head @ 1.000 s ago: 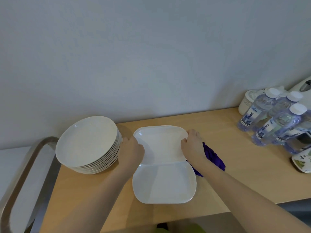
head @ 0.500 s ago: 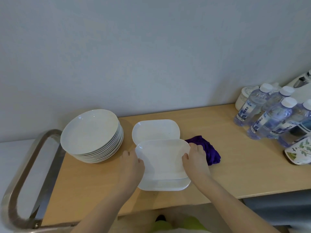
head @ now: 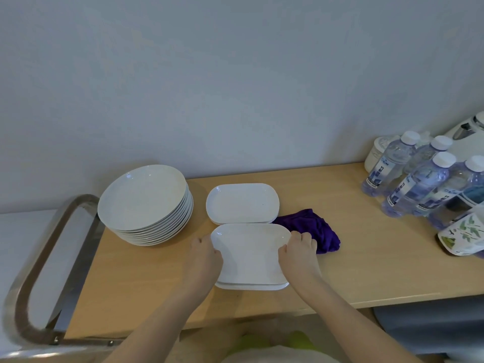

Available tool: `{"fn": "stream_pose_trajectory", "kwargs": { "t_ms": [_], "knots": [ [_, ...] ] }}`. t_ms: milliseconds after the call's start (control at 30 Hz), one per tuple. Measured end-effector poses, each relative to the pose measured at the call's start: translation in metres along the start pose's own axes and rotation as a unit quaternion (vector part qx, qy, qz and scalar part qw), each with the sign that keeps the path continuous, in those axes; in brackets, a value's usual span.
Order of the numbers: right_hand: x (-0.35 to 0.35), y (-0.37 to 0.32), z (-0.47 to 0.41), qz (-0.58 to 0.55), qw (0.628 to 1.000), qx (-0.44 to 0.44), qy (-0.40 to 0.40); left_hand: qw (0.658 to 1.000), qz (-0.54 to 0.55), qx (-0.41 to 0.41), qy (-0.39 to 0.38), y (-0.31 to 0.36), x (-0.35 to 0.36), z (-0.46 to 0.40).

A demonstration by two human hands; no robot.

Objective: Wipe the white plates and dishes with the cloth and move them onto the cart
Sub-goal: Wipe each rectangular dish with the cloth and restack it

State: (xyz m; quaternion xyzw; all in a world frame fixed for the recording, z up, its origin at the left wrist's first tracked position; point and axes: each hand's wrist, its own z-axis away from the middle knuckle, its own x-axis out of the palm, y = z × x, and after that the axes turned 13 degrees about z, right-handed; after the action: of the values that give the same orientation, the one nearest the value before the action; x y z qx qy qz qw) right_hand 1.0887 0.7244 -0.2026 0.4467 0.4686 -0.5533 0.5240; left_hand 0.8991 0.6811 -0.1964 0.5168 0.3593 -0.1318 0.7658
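Observation:
A small stack of white oblong dishes (head: pixel 250 254) sits near the front of the wooden table (head: pixel 146 279). My left hand (head: pixel 204 260) grips its left edge and my right hand (head: pixel 300 254) grips its right edge. Behind it lies a second pile of oblong dishes (head: pixel 242 203). A tall stack of round white plates (head: pixel 144 197) stands at the left. The purple cloth (head: pixel 314 226) lies crumpled just right of the dishes, touching my right hand's far side. The cart (head: pixel 39 263) with its metal handle is at the far left.
Several water bottles (head: pixel 416 184) cluster at the table's right end, with a white jar (head: pixel 377 153) behind and a leaf-patterned item (head: pixel 463 234) in front. A white appliance (head: pixel 468 127) is at the far right. The wall runs close behind the table.
Both hands lifted the top oblong dish off the rear pile and brought it toward me onto the nearer dish. The cloth came into full view beside my right hand.

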Motion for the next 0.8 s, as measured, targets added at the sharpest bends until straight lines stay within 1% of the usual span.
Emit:
{"fn": "stream_pose_trajectory", "kwargs": {
  "t_ms": [67, 133, 233, 267, 333, 400, 500, 533, 733, 800],
  "knots": [
    [0.002, 0.0, 0.002, 0.01, 1.0, -0.014, -0.002, 1.0, -0.009, -0.003, -0.001, -0.002, 0.0, 0.0],
    [0.004, 0.0, 0.005, -0.003, 1.0, -0.014, -0.005, 1.0, -0.015, -0.005, -0.005, -0.004, 0.0, -0.001],
    [0.002, 0.0, 0.008, -0.074, 0.997, -0.018, -0.028, 1.0, -0.021, -0.005, -0.008, -0.005, 0.0, -0.002],
    [0.002, 0.001, 0.008, -0.075, 0.996, -0.025, -0.026, 1.0, -0.019, -0.003, -0.008, -0.005, 0.0, -0.002],
    [0.004, 0.006, 0.004, -0.017, 0.999, -0.043, -0.015, 1.0, -0.013, -0.004, -0.011, -0.005, 0.0, -0.003],
    [0.005, 0.012, -0.005, 0.033, 0.999, -0.036, 0.022, 1.0, -0.012, -0.005, -0.015, -0.006, -0.001, -0.006],
    [0.003, 0.022, -0.022, 0.03, 0.997, -0.013, 0.073, 1.0, -0.014, -0.012, -0.016, -0.006, -0.003, -0.011],
    [0.003, 0.026, -0.028, 0.032, 0.996, -0.009, 0.078, 1.0, -0.013, -0.014, -0.016, -0.007, -0.003, -0.012],
    [0.009, 0.044, -0.052, 0.103, 0.993, 0.024, 0.052, 1.0, -0.016, -0.009, -0.004, -0.003, -0.001, -0.019],
    [0.013, 0.05, -0.054, 0.109, 0.993, 0.042, 0.033, 1.0, -0.027, -0.005, 0.003, -0.001, 0.0, -0.021]
  ]
}}
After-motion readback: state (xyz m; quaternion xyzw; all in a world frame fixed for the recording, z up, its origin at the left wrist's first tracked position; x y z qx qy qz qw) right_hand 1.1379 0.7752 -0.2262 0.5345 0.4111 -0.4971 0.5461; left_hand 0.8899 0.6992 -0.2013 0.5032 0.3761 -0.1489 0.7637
